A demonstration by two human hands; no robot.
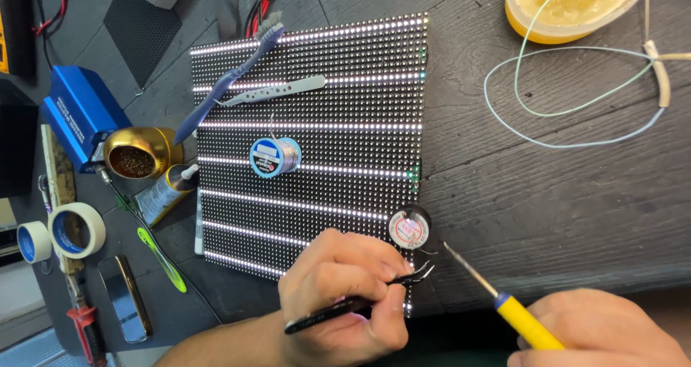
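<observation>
Dark wood-grain bench (547,194), cluttered on its left side. Far left: two tape rolls, a small blue one (34,242) cut by the frame edge and a larger cream one (76,229). Below them a red-handled tool (85,324), partly out of frame, kind unclear. Blue box (83,109) above, with a brass tip-cleaner pot (137,151) in front of it and a small glue tube (164,194) lying beside the pot. A phone (126,297) lies face up near the bottom edge, next to a green-handled probe (162,259).

Centre: LED matrix panel (309,137) lies flat, several rows lit white. On it: blue toothbrush (227,83), steel tweezers (277,91), solder spool (275,156). A second, smaller black spool (409,227) sits at the panel's lower right corner.

Left hand (345,295) is closed around black curved tweezers (360,301), tips at the panel's bottom right edge, just below the black spool. Whatever the tips pinch is too small to make out. The hand covers the panel's lower edge.

Right hand (601,331), cut off by the bottom frame, grips a yellow-handled soldering iron (497,298); its tip is just beside the tweezer tips, contact unclear.

Top right: yellow tub (568,7) of pale flux or paste, cropped by the frame. A thin pale wire (568,97) runs out of it and loops over the bench.
</observation>
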